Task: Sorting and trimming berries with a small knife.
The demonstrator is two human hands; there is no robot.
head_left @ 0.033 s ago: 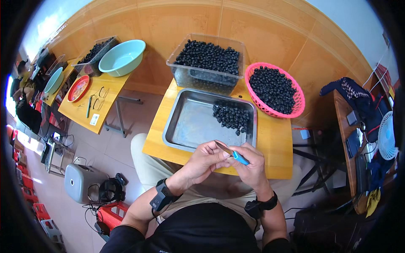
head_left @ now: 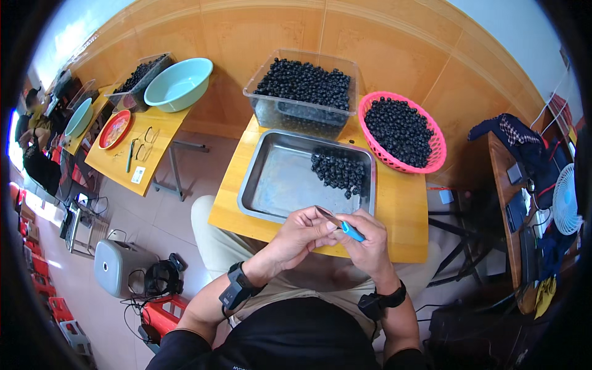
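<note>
My right hand [head_left: 370,243] is closed round the blue handle of a small knife [head_left: 353,232]. Its thin blade points up and left, toward my left hand [head_left: 301,233]. The fingers of that hand are pinched together beside the blade; whatever they hold is hidden. Both hands meet over the near edge of a metal tray [head_left: 277,188]. Small, round dark fruits [head_left: 337,172] lie heaped in the tray's right side. Behind it stands a clear plastic bin [head_left: 300,121] full of the same fruits. More of them fill a pink basket [head_left: 441,148] at the right.
All this stands on a yellow wooden table [head_left: 404,228] against a tiled wall. Another table [head_left: 161,132] at the left bears a green basin [head_left: 179,86], a red plate [head_left: 115,129] and glasses. A grey box [head_left: 117,268] and red stool [head_left: 163,314] are on the floor. A fan [head_left: 565,198] is far right.
</note>
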